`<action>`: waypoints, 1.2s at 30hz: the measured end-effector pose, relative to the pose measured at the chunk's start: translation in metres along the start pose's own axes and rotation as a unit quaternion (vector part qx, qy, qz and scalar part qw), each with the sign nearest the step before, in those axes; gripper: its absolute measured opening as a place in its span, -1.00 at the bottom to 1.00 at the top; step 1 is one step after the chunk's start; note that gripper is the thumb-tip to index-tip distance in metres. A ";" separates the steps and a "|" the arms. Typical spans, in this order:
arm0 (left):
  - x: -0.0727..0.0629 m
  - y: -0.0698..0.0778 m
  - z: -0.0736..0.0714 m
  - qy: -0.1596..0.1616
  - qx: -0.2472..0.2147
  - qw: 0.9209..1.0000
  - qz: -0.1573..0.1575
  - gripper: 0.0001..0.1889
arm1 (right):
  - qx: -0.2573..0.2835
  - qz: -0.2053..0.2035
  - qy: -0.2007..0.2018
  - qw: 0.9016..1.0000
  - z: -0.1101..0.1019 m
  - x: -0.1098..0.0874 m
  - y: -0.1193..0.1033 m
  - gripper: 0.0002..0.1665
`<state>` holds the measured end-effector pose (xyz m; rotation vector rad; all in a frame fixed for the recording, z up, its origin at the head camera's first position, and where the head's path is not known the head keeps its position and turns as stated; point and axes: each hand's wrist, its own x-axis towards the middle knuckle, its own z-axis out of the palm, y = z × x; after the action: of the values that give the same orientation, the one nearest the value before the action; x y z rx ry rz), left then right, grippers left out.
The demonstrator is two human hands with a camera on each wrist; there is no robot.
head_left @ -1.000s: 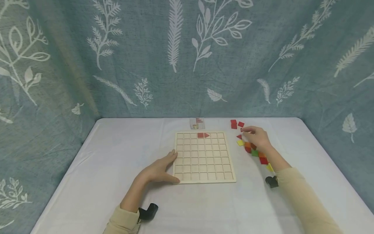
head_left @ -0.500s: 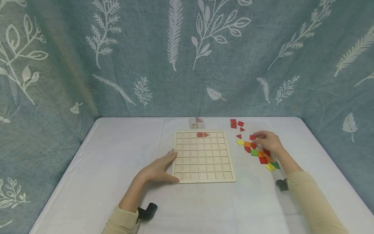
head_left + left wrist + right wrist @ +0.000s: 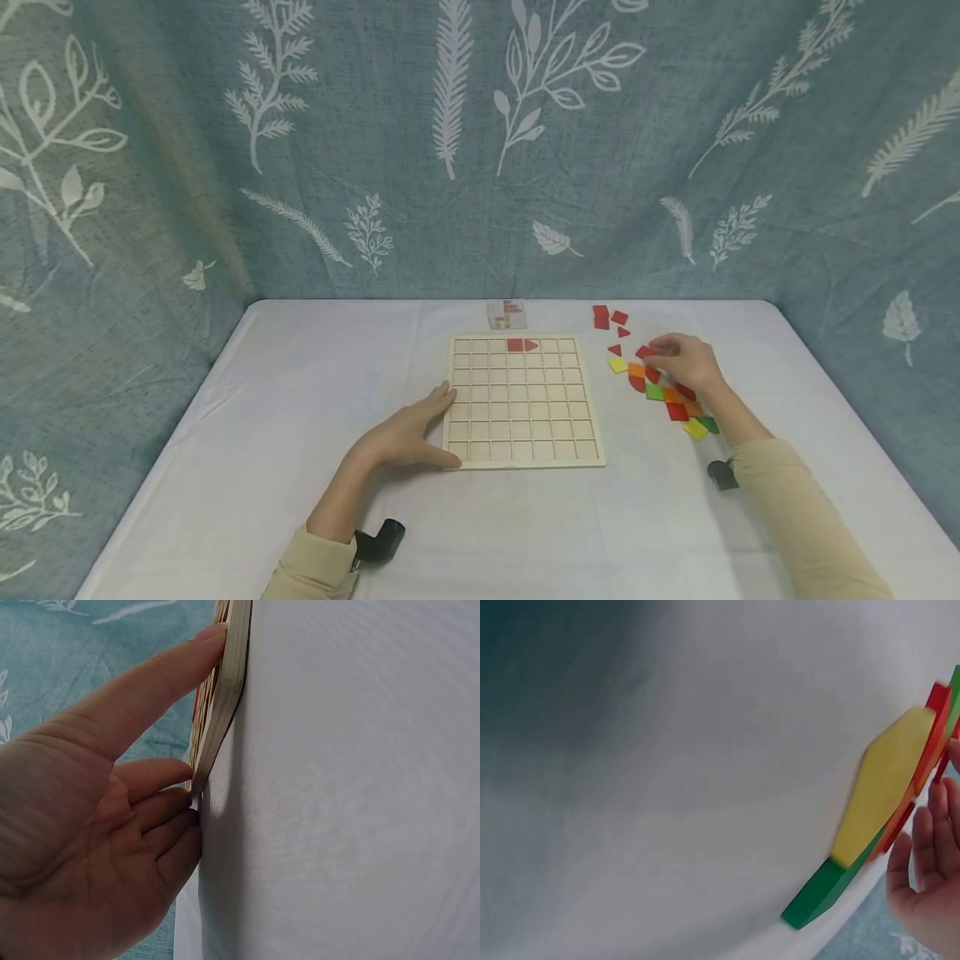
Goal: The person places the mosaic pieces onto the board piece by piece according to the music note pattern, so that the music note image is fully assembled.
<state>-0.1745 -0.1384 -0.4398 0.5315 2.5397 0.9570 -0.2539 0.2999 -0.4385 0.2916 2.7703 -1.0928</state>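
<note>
In the head view a wooden grid board (image 3: pixel 524 402) lies flat, with a red square (image 3: pixel 515 345) and a red triangle (image 3: pixel 532 345) set in its far row. My left hand (image 3: pixel 408 433) rests against the board's left side, fingers spread at the edge and thumb on the near corner; the left wrist view shows the thumb (image 3: pixel 172 675) touching the rim. To the right of the board, my right hand (image 3: pixel 688 364) pinches a red tile (image 3: pixel 645 352) among the loose pieces. In the right wrist view that tile is mostly hidden by the fingers (image 3: pixel 924 840).
Several coloured tiles lie along the right: red squares (image 3: pixel 602 317), a yellow tile (image 3: pixel 617 365), a green one (image 3: pixel 655 392) and a dark green one (image 3: pixel 707 425). A pattern card (image 3: pixel 507 315) lies beyond the board. A patterned curtain (image 3: pixel 480 208) hangs behind the table.
My right hand has moved right and toward me from the small red triangle, which now lies on the table, to a red tile, which has turned slightly. The left hand stays put.
</note>
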 end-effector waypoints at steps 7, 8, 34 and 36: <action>0.000 0.000 0.000 0.000 0.003 1.000 0.000 0.11 | 0.031 -0.033 0.012 0.999 0.013 -0.002 -0.019 -0.32; 0.000 -0.001 0.001 0.000 0.004 1.000 -0.001 0.11 | 0.036 -0.043 0.010 0.998 0.016 -0.002 -0.023 -0.33; 0.000 -0.001 0.005 0.012 -0.002 1.000 -0.007 0.12 | -0.019 -0.291 -0.073 0.954 0.111 -0.001 -0.113 -0.89; 0.000 -0.002 0.005 0.012 -0.001 1.000 -0.008 0.13 | -0.031 -0.311 -0.067 0.948 0.112 0.000 -0.115 -0.89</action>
<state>-0.1727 -0.1363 -0.4447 0.5004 2.5600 0.9665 -0.2729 0.1404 -0.4440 -0.6867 2.8228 -1.0716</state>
